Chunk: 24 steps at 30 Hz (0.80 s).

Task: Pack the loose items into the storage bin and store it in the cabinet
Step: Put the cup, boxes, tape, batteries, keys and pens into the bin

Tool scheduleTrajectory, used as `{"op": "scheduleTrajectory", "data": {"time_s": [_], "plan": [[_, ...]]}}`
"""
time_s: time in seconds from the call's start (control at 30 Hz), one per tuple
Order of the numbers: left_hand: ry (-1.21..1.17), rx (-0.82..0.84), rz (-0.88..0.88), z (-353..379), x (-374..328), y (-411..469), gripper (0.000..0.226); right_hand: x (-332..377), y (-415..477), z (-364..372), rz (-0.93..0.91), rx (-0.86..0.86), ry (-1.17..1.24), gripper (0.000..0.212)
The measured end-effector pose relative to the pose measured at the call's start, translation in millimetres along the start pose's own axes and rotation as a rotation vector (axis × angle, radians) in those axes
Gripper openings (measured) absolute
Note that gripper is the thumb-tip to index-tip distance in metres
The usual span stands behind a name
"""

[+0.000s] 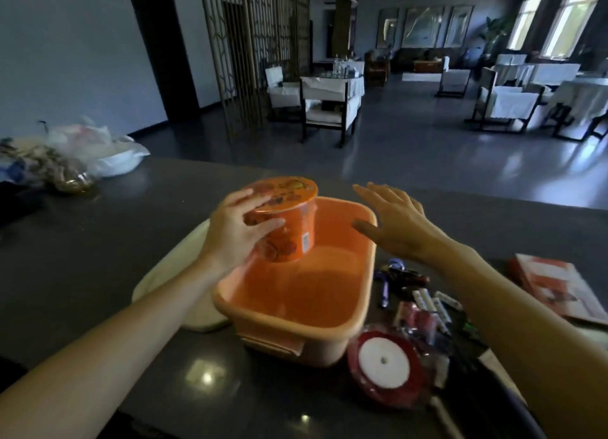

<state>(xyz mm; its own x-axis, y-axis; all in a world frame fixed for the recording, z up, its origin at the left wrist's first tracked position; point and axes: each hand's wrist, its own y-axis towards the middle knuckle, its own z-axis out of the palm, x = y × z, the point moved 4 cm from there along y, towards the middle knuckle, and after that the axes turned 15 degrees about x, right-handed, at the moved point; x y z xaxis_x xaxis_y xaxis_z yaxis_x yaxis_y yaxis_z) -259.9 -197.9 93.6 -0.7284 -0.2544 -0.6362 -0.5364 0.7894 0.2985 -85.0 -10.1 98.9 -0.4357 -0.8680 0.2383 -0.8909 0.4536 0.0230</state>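
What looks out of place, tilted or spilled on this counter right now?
Nothing looks spilled or damaged. Only the orange noodle cup is askew, tilted in the left hand over the orange bin, which looks like mid-placement. The right hand hovers open above the bin's right rim.

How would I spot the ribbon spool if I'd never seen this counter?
Find the orange bin on the dark counter. Just off its near right corner lies the ribbon spool. Unlike the small packets beside it, it is round, red-rimmed, white-centred.
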Motion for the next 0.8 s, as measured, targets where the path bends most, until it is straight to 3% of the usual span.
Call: {"op": "scheduleTrajectory", "data": {"time_s": [0.23,0.33,0.43,0.53,0.8], "plan": [[0.038,0.298,0.136,46,17,11,0.061,9,-6,45,0.195,0.104,0.133,0.060],[0.290,0.419,0.161,65,22,25,0.061,3,-10,61,0.259,0.174,0.168,0.063],[0.628,0.377,0.174,68,30,38,0.065,-1,-12,65,0.266,0.159,0.214,0.067],[0.799,0.474,0.174,69,37,47,0.075,-3,-10,65,0.278,0.191,0.208,0.078],[0.743,0.620,0.108,71,43,63,0.087,-2,-11,66,0.299,0.170,0.239,0.077]]}}
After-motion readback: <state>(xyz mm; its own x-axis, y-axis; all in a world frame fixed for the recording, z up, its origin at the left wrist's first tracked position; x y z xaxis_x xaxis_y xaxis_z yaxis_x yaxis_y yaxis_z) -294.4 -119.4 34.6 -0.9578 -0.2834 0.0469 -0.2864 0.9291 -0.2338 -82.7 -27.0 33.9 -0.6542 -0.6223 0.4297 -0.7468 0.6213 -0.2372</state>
